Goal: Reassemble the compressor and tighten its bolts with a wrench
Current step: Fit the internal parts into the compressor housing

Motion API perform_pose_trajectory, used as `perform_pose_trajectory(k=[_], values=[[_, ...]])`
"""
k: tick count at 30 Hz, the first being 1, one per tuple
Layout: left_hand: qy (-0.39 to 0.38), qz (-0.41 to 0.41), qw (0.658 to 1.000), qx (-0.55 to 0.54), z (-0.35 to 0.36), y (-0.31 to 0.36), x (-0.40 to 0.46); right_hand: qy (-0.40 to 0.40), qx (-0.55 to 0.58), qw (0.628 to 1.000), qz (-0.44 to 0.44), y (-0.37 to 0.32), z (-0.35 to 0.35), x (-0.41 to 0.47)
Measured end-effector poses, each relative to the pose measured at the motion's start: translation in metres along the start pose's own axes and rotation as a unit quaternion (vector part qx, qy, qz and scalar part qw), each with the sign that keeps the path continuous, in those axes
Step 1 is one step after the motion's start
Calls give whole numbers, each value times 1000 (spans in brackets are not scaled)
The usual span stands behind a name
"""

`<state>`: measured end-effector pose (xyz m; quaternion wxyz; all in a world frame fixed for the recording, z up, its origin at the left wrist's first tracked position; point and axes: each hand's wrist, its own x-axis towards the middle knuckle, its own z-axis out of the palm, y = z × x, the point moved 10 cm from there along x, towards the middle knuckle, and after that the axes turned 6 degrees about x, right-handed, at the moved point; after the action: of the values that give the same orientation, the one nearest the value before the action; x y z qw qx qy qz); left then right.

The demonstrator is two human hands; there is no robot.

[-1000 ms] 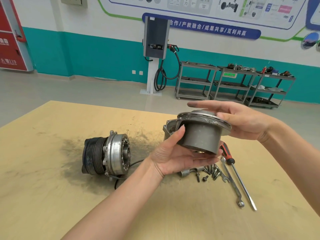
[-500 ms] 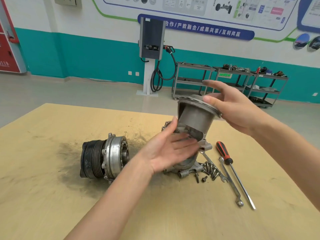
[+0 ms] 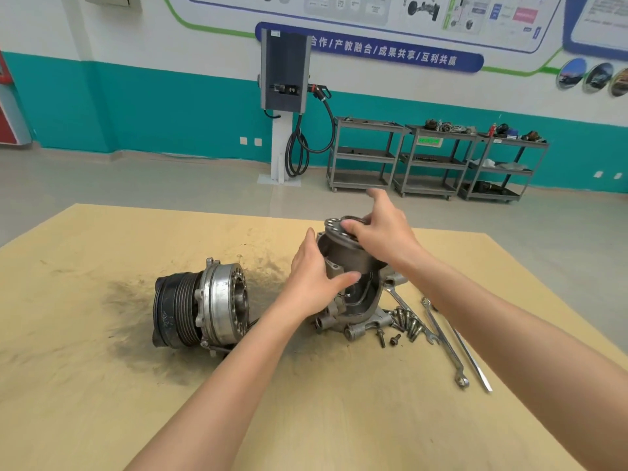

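Note:
A grey cylinder section (image 3: 350,258) with a round flanged top is tilted over the open compressor housing (image 3: 360,311), its lower end inside the housing mouth. My left hand (image 3: 316,277) lies flat against the cylinder's left side, thumb stretched across its front. My right hand (image 3: 384,232) rests on the flange from the right, thumb on the top face and one finger lifted. The front half with the black ribbed pulley (image 3: 204,309) lies on its side to the left. Several bolts (image 3: 404,322) lie beside the housing, and a long wrench (image 3: 441,341) lies right of them.
A screwdriver (image 3: 472,358) lies beside the long wrench, partly under my right forearm. A second wrench (image 3: 397,297) pokes out behind the bolts. Dark grime stains the wooden table (image 3: 102,385) around the pulley half. Metal carts (image 3: 431,161) stand far behind.
The cylinder section, held up in both hands a second ago, has come down and tilted into the housing. My left hand went from gripping it to lying flat against it.

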<state>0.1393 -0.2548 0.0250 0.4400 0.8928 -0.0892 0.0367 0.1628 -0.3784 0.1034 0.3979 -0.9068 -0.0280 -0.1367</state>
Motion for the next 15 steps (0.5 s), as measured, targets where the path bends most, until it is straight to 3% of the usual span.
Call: perform_pose_trajectory(k=[10,15], values=[[30,2,1000,4,1,-5,6,2,-141,990,-29,1,16,-2],[38,8,999,10,0,-3,5,2,-149,988,-38,-1,15,-1]])
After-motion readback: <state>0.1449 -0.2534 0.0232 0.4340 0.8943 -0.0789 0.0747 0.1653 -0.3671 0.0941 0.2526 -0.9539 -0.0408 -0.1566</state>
